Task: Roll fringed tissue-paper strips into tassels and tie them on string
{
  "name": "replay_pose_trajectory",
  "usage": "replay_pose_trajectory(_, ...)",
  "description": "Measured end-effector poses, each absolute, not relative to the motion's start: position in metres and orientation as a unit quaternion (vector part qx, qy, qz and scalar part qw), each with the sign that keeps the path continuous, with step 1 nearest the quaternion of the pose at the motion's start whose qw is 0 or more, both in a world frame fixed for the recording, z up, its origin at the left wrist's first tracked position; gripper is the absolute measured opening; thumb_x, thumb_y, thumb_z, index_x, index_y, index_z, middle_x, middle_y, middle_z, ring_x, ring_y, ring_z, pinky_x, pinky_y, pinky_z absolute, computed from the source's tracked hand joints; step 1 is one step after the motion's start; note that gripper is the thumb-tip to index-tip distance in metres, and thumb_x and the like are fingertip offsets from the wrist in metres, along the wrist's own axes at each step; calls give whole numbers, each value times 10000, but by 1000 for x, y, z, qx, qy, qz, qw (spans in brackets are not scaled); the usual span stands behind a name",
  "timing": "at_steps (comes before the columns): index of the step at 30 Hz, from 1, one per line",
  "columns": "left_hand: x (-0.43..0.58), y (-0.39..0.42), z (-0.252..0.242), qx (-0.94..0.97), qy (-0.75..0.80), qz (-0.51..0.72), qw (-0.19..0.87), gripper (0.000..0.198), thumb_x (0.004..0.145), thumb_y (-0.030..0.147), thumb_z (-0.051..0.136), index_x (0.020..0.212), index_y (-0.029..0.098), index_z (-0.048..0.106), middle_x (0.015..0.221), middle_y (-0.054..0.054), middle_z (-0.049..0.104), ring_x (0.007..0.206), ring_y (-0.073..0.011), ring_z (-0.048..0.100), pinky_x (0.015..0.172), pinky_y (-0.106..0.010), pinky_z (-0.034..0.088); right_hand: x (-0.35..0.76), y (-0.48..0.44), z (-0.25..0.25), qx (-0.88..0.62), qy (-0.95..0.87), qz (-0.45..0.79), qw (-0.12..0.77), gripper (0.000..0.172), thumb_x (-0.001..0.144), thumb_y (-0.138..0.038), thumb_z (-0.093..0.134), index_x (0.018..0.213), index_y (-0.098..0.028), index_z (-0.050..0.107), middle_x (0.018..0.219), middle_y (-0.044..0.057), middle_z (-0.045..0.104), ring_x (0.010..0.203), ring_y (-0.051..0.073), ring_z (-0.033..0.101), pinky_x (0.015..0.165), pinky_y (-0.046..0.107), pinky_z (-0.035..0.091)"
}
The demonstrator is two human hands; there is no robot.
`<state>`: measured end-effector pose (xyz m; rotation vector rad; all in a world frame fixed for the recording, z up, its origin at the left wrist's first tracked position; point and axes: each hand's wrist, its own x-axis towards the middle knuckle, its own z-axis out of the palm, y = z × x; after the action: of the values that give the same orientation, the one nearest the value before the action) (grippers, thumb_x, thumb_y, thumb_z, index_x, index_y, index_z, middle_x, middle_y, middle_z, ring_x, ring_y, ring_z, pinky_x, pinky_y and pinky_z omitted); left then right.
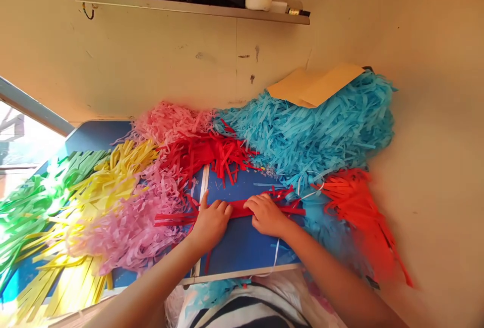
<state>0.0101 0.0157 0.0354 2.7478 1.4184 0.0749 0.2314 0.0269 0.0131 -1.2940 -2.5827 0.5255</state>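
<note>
A strip of red tissue paper [241, 209], fringed at both ends, lies across the blue table [242, 247] in front of me. My left hand [212, 221] has its fingers curled over the strip's left part, with the thumb pointing up and away. On the right part, my right hand [266, 213] grips the paper with bent fingers. Cut red ends stick out beyond both hands. Just behind lies a pile of darker red fringed paper [204, 151]. A thin white string [277, 252] runs down past the table's front edge beside my right wrist.
Fringed paper in green [49, 187], yellow [109, 177], lilac [139, 217] and pink [174, 119] covers the left side. A big light-blue heap [310, 131] carries a sheet of brown paper [315, 85]. Orange-red fringe [363, 207] hangs at right. A wall shelf [189, 9] holds black items.
</note>
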Motion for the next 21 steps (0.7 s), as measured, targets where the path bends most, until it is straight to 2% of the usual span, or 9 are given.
replay_pose_trajectory(5, -5, 21, 27, 853, 513, 75, 62, 258, 848, 91, 482, 980, 197, 677, 891, -58, 704, 940, -250, 650, 1136, -602, 181, 238, 34, 13, -465, -855, 191, 124, 296, 770, -34, 516, 994, -166, 658, 1057, 65, 651, 968, 194, 580, 881, 340, 344)
replay_pose_trajectory(8, -10, 23, 25, 839, 523, 106, 104, 218, 820, 146, 562, 971, 232, 694, 986, -52, 717, 1053, -260, 625, 1124, -584, 206, 239, 36, 14, -470, -848, 206, 136, 173, 823, -103, 590, 945, -175, 690, 1005, 42, 658, 935, 174, 589, 851, 315, 347)
replay_pose_trajectory(10, -12, 23, 26, 834, 527, 114, 119, 164, 849, 216, 583, 946, 248, 711, 991, -51, 723, 1078, -268, 612, 1113, -581, 216, 239, 38, 15, -473, -843, 215, 141, 102, 880, -174, 614, 902, -188, 713, 972, 24, 668, 909, 156, 590, 834, 303, 344)
replay_pose_trajectory(16, -11, 30, 27, 810, 554, 121, 147, 270, 938, 367, 522, 829, 255, 741, 908, -40, 733, 1024, -259, 613, 1075, -538, 274, 237, 47, 17, -517, -818, 210, 139, 182, 924, -313, 638, 822, -207, 745, 895, 11, 677, 893, 163, 549, 823, 322, 320)
replay_pose_trajectory(21, -8, 32, 26, 794, 578, 126, 138, 334, 948, 370, 485, 765, 246, 735, 879, -51, 725, 1000, -264, 605, 1053, -544, 284, 232, 53, 13, -547, -802, 203, 131, 194, 891, -324, 676, 752, -196, 722, 852, 5, 663, 878, 164, 541, 780, 307, 313)
